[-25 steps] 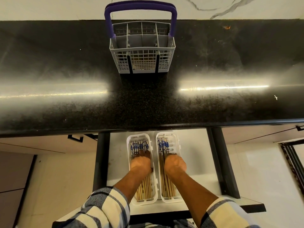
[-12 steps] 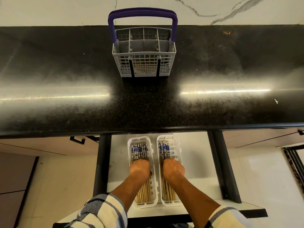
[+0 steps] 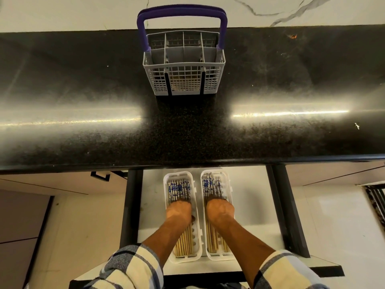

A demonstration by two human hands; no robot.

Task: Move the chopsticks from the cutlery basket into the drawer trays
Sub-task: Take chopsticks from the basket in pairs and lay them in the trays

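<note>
Chopsticks: two bundles are lying in the drawer, one in the left tray (image 3: 197, 207) and one in the right tray (image 3: 229, 184); the left chopsticks (image 3: 179, 189) and the right chopsticks (image 3: 212, 187) are showing blue-and-white patterned ends toward the tabletop and plain wooden ends toward the person.
Trays: both are white, long and narrow, sitting side by side and just apart on the white floor of the drawer (image 3: 250, 205), lengthwise away from the person.
Left hand (image 3: 179, 212): it is resting knuckles-up on the middle of the left bundle, its fingers bending down onto the sticks; the fingertips are hidden, so I cannot tell whether it is gripping or only pressing.
Right hand (image 3: 220, 211): it is lying the same way on the right bundle, fingers curling downward out of sight; grip or press, I cannot tell.
Sleeves: checked blue-and-cream cuffs (image 3: 133, 265) are showing at the bottom edge on both forearms.
Cutlery basket (image 3: 184, 80): it is standing upright on the tabletop near the wall, grey mesh with a purple handle (image 3: 181, 12) arching over it; its divided compartments are looking bare from above.
Tabletop (image 3: 83, 132): dark speckled stone is carrying bright streaks of reflected light on either side of the basket.
Wall (image 3: 62, 11): pale marble with grey veins is rising behind the basket.
</note>
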